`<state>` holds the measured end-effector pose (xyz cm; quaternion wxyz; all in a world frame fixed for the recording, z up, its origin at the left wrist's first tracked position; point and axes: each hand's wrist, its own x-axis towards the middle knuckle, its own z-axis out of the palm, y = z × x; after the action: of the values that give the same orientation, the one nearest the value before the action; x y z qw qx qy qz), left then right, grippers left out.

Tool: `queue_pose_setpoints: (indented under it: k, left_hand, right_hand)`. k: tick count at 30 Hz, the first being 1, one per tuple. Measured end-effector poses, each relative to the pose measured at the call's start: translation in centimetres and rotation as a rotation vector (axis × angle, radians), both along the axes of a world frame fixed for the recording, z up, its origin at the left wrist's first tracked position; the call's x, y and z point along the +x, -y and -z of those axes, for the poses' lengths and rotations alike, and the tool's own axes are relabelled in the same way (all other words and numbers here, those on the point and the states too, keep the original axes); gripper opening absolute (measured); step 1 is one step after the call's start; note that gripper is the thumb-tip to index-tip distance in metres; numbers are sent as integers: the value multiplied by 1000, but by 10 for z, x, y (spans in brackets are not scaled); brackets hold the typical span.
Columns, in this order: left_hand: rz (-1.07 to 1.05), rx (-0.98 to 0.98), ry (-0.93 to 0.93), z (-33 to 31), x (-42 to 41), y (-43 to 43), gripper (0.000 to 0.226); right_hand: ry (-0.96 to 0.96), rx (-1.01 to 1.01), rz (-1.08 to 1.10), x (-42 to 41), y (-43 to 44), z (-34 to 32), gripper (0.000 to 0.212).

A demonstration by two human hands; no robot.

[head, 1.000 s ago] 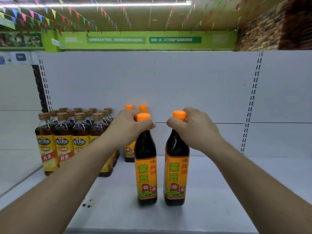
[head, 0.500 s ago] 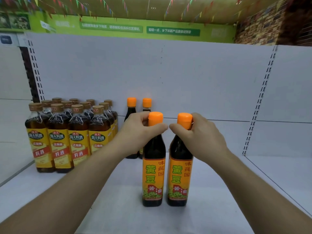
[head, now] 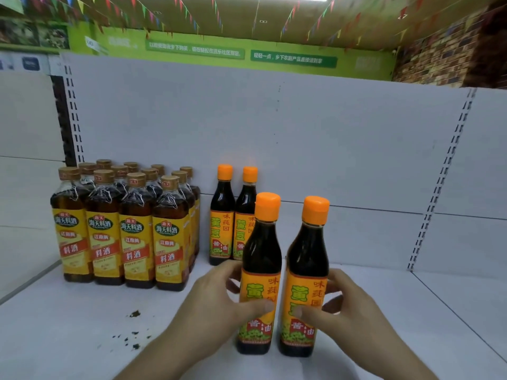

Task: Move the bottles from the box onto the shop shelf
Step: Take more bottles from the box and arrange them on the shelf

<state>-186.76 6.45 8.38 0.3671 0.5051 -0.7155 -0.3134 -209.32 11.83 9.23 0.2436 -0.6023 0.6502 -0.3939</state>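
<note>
Two dark soy sauce bottles with orange caps stand upright side by side on the white shelf (head: 411, 325). My left hand (head: 219, 300) wraps the labelled body of the left bottle (head: 260, 250), thumb across the front. My right hand (head: 340, 305) grips the body of the right bottle (head: 308, 250) the same way. Two more of the same bottles (head: 233, 215) stand behind them near the back panel. The box is out of view.
A block of several cooking-wine bottles (head: 123, 231) with tan caps fills the left of the shelf. Dark crumbs (head: 131, 333) lie on the shelf in front of them. White back panel and slotted uprights (head: 439, 182) bound the bay; bare shelf extends to the right.
Both hands have slid down from the orange caps to the labelled bodies of the two front bottles. The bottles still stand on the shelf. The view has moved closer.
</note>
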Motion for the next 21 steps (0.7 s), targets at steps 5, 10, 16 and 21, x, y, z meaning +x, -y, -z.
queue_pose_setpoints:
  k: [5, 10, 16, 21]
  left_hand:
    - [-9, 53, -70, 6, 0, 5, 67]
    - [35, 67, -88, 9, 1, 9, 76]
    - [64, 67, -114, 11, 2, 15, 73]
    - [70, 47, -109, 13, 5, 22, 77]
  right_hand:
    - [69, -11, 16, 1, 2, 9, 52]
    - [86, -16, 13, 1, 8, 14, 53]
    - [73, -37, 0, 5, 13, 18, 54]
    - [61, -42, -8, 8, 20, 19, 53]
